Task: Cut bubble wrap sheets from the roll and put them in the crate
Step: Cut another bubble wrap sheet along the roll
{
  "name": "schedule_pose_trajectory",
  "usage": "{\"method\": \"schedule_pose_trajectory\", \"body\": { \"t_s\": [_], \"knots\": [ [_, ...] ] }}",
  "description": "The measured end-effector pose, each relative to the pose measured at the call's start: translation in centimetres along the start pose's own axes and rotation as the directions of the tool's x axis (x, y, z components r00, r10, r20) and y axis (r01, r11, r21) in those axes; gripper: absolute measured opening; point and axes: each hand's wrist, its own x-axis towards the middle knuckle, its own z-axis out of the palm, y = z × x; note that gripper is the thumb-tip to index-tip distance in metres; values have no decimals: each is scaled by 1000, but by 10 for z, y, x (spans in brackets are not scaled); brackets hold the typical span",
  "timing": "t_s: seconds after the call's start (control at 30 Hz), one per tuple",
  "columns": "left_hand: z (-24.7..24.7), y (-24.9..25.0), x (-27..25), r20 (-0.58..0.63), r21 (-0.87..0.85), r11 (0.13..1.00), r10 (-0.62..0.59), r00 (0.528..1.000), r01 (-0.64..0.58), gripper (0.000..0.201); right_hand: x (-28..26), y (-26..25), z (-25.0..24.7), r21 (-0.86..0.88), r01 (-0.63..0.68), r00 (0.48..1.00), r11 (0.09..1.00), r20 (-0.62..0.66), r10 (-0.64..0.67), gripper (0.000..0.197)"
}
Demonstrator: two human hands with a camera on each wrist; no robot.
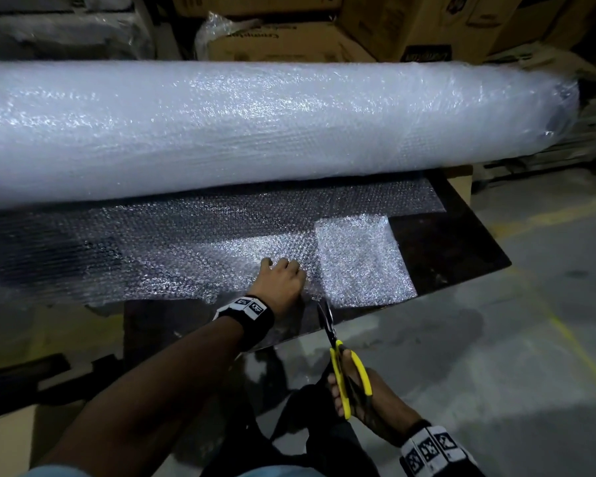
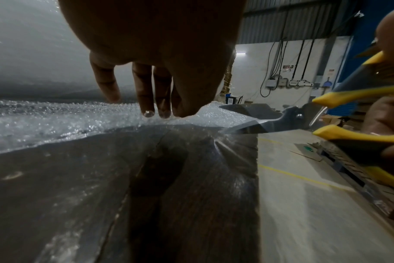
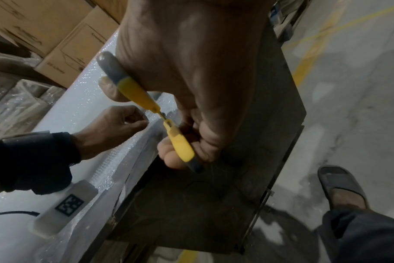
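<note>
Cutting step: left hand (image 1: pixel 283 280) pinches wrap (image 1: pixel 186 256) edge; right hand (image 1: pixel 369 397) grips scissors (image 1: pixel 338 352), blades parted. Next: keep wrap taut, snip.

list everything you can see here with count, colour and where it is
roll: 1, white bubble wrap, lying across the far side of the table
sheet: 1, clear, unrolled from the roll over the table
cut piece: 1, white, on the table right of the left hand
table: 1, dark, under the roll and sheet
scissors: 1, yellow handles, blades open at the sheet's near edge
boxes: several, brown cardboard, behind the roll
floor: grey with yellow lines, right of the table
sandal: 1, dark, on the floor
left hand: pinches the sheet
right hand: holds the scissors
</note>
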Motion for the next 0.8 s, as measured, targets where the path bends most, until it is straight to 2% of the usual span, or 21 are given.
{"method": "schedule_pose_trajectory", "body": {
  "t_s": [0.23,0.43,0.8],
  "knots": [
    [-1,-1,0,30,13,1000,3,1000,-3,33,11,-5,8,-15,-12,999,1000,-44,11,63],
    [-7,-2,-1,51,-4,1000,-3,999,4,39,19,-4,7,-36,-5,996,999,-87,2,53],
    [2,1,0,51,7,1000,-20,999,20,31,30,-9,1,-35,48,995,998,-89,-51,61]
  ]
}}
